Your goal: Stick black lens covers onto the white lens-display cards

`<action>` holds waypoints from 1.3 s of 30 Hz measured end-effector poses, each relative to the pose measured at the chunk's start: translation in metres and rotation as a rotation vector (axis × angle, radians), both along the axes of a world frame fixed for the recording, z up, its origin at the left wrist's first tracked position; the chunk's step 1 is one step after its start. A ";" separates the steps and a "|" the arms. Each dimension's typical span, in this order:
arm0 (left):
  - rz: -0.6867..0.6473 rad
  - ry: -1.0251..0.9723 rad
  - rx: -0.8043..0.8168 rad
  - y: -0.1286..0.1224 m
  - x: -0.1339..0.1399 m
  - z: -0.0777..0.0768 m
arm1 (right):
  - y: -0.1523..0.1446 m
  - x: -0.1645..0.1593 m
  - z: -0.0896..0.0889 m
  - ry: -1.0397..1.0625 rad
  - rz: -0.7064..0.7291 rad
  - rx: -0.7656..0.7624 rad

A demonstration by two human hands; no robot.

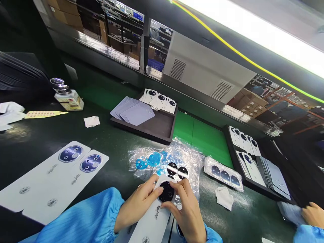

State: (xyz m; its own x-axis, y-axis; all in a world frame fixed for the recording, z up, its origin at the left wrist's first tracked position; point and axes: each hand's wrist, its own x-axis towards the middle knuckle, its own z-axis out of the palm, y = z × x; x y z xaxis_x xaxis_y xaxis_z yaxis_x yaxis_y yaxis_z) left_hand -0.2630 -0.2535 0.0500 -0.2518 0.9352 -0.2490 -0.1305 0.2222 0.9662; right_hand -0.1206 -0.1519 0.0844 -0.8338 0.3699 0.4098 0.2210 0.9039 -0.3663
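Note:
My left hand [139, 206] grips a white phone back panel [149, 222] near its upper end, thumb resting by the edge of a black round camera cover [167, 193]. My right hand [188, 211] has its thumb and fingers closed around that cover's right and lower edges, where it lies on the panel. Just beyond my hands, more black round covers [172, 168] sit on clear plastic bags, along with blue round film pieces [154, 158]. Other panels are partly hidden under my hands and sleeves.
Two large white panels [58, 175] with round covers lie left. A black tray [162, 126] holds grey and white panels; another tray [249, 179] stands right. A bagged strip of covers [225, 175], white wipes [224, 198] and a bottle [69, 100] are around. Another person's hand [314, 214] is far right.

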 end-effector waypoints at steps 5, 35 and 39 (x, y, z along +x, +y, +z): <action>0.025 0.022 0.033 0.000 0.000 -0.004 | 0.001 -0.001 -0.003 -0.002 -0.010 -0.022; -0.032 -0.210 0.000 -0.003 -0.001 0.015 | -0.047 0.008 -0.022 0.406 -0.376 -1.266; -0.032 -0.150 -0.053 -0.004 -0.001 0.015 | -0.054 0.005 -0.022 0.425 -0.382 -1.248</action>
State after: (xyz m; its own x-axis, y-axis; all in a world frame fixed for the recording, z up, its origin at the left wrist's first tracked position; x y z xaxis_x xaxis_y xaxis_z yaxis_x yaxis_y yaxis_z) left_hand -0.2644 -0.2578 0.0647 -0.1780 0.9267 -0.3309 -0.2644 0.2789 0.9232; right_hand -0.1154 -0.2060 0.0622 -0.4924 0.8544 -0.1657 0.0470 -0.1640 -0.9853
